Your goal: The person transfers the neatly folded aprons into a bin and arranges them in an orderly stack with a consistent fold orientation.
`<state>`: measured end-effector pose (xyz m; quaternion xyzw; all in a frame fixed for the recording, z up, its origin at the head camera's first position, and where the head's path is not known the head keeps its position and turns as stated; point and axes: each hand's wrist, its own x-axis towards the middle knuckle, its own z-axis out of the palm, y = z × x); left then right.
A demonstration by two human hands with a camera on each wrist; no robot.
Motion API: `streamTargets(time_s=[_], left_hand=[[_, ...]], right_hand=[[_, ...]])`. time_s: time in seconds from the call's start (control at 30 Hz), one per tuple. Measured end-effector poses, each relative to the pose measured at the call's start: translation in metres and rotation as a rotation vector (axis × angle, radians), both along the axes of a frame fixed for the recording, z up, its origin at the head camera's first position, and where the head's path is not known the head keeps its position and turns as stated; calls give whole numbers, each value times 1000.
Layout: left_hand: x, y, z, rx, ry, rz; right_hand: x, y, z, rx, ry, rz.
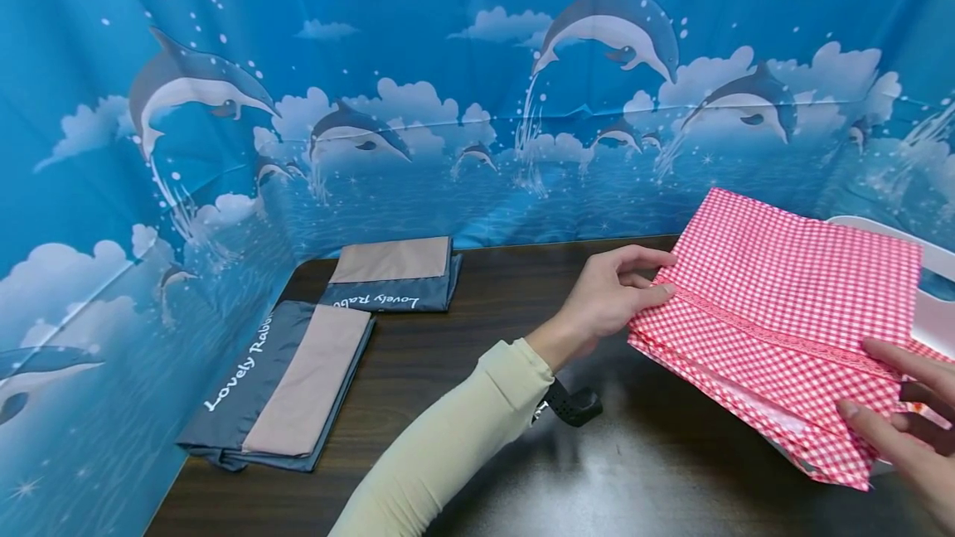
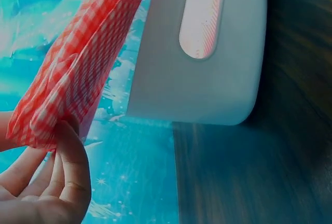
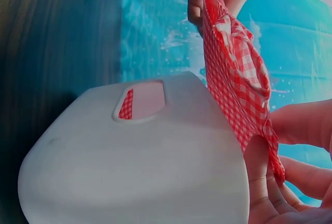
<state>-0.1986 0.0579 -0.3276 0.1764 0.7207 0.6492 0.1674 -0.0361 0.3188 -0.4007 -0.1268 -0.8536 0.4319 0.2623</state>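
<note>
Head view: the left forearm rises from six o'clock, its left hand (image 1: 603,297) angled toward two, thumb and fingertips pinching the left edge of a red-checked cloth (image 1: 776,321) between three and four o'clock, partly hiding a white bin (image 3: 140,167). From four o'clock, the right hand (image 1: 913,417) pinches its right side.
</note>
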Motion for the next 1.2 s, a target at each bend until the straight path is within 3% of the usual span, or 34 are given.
streamTargets(time_s=[0.27,0.47,0.67,0.9,1.07,1.2], left_hand=[[-1,2,1,62,-68,-38],[-1,5,2,63,-73,-85],[-1,8,4,3,-41,-91],[-5,21,6,-71,50,-83],[-7,33,9,-125,92,-84],[-7,45,12,-172,105,-72]], right_hand=[[4,2,1,7,33,13],[6,5,3,-9,32,6],[6,10,1,0,-6,-16],[9,13,-1,-55,37,-20],[12,14,1,-13,19,-56],[14,12,7,53,-51,-102]])
